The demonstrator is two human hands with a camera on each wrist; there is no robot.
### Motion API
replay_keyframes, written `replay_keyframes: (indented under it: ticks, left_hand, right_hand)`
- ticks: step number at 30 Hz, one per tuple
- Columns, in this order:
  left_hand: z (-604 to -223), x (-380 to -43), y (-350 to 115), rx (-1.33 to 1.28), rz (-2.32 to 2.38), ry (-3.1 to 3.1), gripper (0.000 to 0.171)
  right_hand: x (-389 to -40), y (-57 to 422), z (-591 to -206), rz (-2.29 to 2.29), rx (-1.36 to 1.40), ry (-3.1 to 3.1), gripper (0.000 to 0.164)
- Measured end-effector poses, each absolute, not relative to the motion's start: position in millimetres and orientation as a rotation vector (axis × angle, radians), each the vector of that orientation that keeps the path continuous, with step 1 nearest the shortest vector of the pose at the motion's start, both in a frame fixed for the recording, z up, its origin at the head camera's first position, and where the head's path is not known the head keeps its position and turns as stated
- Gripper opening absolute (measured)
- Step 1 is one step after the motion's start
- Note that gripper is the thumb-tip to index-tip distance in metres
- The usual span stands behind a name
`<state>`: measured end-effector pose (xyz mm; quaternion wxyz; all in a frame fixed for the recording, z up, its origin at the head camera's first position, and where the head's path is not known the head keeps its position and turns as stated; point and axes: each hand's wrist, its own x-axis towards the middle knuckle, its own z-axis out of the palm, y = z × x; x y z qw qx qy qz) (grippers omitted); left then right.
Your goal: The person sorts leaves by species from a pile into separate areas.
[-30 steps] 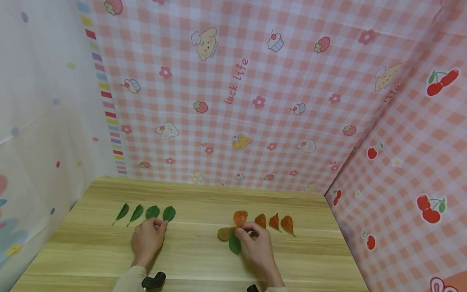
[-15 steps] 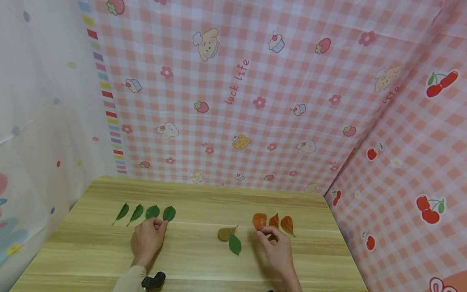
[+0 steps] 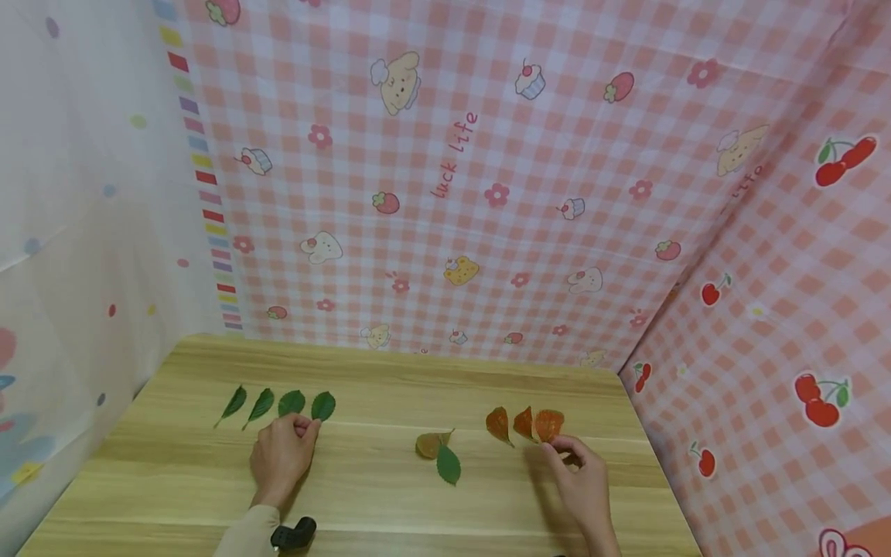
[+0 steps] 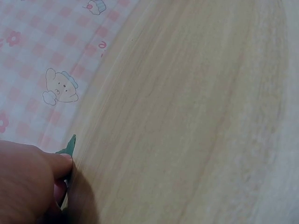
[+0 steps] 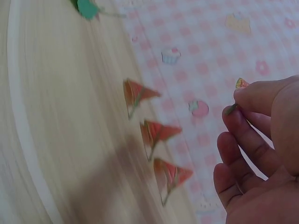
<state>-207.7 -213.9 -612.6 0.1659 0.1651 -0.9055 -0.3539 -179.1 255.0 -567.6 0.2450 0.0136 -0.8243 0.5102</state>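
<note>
Had an orange leaf (image 3: 548, 424) pinched near its stem between thumb and index of the right hand (image 3: 578, 480), blade clear of the fingers; probably gripped there to avoid creasing the thin part. Saw it over the right end of a row of orange leaves (image 5: 161, 130) in the head view, but well apart from all three in the right wrist view, so read it as lifted off the table (image 3: 376, 503).

Found three green leaves (image 3: 259, 408) lined up opposite, on the left; looked grouped by colour, spaced for telling apart. Noted a brownish leaf (image 3: 428, 446) and a lone green leaf (image 3: 448, 466) between the rows, touching or overlapping, couldn't tell which.

Pinched a fourth green leaf (image 3: 323, 406) at its near end with the left hand (image 3: 281, 456), perhaps to steady it in line. Couldn't confirm table contact.

Pose-wise: had the left hand low, knuckles up, reaching in from the near edge; the right angled inward, spare fingers loosely bent below the pinch.
</note>
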Motion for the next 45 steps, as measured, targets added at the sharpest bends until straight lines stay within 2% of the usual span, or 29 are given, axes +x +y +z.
replay_keyframes:
  ticks: [7, 12, 19, 34, 45]
  left_hand:
    - [-613.3, -206.1, -216.2, 0.463, -1.019, -2.599, 0.026]
    - [-613.1, -205.1, -216.2, 0.478, -1.024, -2.601, 0.026]
    - [-613.1, -205.5, -216.0, 0.483, -1.022, -2.600, 0.026]
    - [-613.4, -205.3, -216.0, 0.459, -1.026, -2.599, 0.026]
    - [-613.4, -205.4, -216.7, 0.465, -1.026, -2.593, 0.026]
  right_hand:
    - [-180.7, 279.5, -569.4, 1.333, -0.040, -2.268, 0.011]
    - [-183.9, 294.7, -569.9, 1.295, -0.160, -2.367, 0.004]
    - [-188.4, 315.0, -574.2, 1.211, -0.319, -2.472, 0.011]
    - [-209.1, 334.2, -590.9, 1.151, -0.290, -2.593, 0.012]
    - [-219.8, 333.9, -605.4, 0.891, -0.222, -2.629, 0.004]
